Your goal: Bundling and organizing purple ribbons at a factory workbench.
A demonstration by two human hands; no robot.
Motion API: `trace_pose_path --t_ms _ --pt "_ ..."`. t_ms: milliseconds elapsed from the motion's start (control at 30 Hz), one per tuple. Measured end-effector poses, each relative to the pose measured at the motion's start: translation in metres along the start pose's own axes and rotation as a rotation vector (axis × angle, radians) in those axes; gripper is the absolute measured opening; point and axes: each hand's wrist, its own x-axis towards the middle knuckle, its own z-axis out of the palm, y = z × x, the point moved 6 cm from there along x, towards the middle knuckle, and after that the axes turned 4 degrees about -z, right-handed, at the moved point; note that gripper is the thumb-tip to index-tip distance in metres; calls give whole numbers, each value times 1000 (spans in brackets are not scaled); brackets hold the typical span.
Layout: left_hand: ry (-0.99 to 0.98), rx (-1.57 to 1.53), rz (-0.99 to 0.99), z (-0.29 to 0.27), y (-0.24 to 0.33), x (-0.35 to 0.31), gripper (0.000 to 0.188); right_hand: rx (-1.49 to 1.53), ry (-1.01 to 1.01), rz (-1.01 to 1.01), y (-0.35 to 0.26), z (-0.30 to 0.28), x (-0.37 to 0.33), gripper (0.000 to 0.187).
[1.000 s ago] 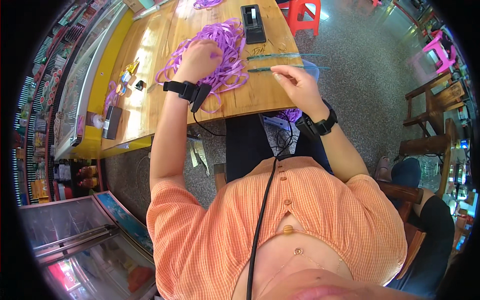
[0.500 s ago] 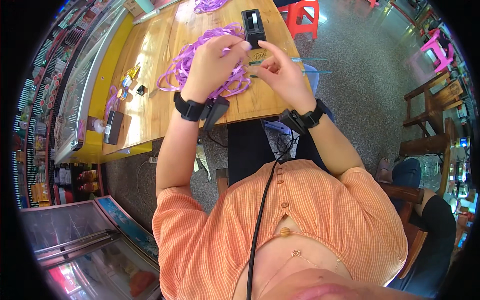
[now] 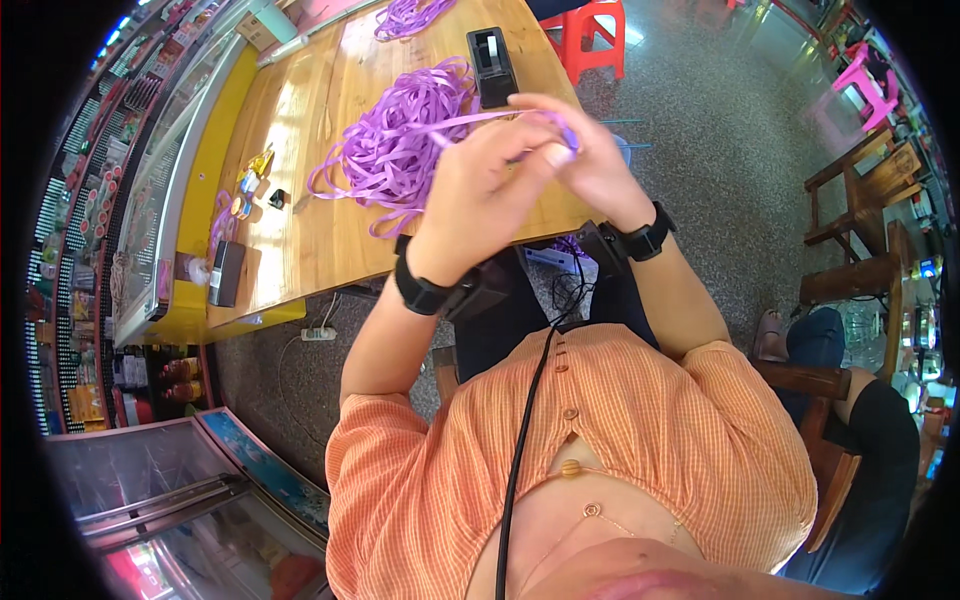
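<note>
My left hand (image 3: pixel 478 195) and my right hand (image 3: pixel 585 160) are raised together above the near edge of the wooden table (image 3: pixel 300 230). Both pinch a strand of purple ribbon (image 3: pixel 480 120) that runs back to a loose heap of purple ribbon (image 3: pixel 395 150) on the table. My fingers overlap, so the exact grip points are partly hidden. A black tape dispenser (image 3: pixel 492 65) stands just beyond my hands. Black bands sit on both wrists.
A second small purple ribbon bundle (image 3: pixel 410 15) lies at the table's far end. Small items (image 3: pixel 250 185) and a dark box (image 3: pixel 226 272) sit at the left edge. A red stool (image 3: pixel 592 30), wooden chairs (image 3: pixel 860 200) and another seated person (image 3: pixel 860 450) are on the right. A glass-topped cabinet (image 3: pixel 160 480) stands lower left.
Both hands have lifted off the table and come together toward me, pulling a ribbon strand up from the heap. Earlier they were apart, the left on the heap.
</note>
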Motion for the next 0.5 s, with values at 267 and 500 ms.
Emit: trace_pose_path --t_ms 267,500 --pt "-257 -262 382 62 55 -19 10 204 22 56 -24 1 -18 36" --pt "-235 -224 355 72 31 -26 14 62 150 186 -12 -19 -24 35"
